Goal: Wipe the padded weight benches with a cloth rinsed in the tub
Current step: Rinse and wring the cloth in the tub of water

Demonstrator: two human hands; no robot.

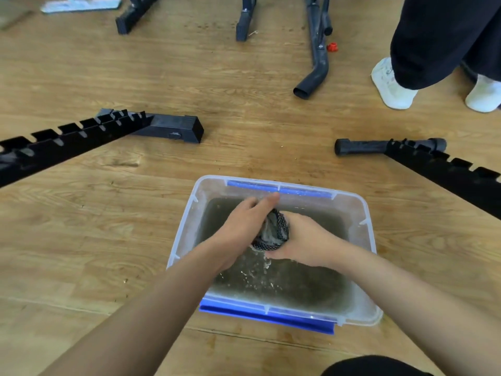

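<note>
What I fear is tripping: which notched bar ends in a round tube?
The right-hand bar: it meets a round tube; the left bar ends in a square block.

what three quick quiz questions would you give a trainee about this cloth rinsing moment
1. True or false: the left hand and the right hand both grip the cloth above the tub.
2. The water in the tub looks: A clear, B murky grey, C bright red.
3. Fill in: the tub's near clip is coloured ____.
Key: 1 true; 2 B; 3 blue.
</note>
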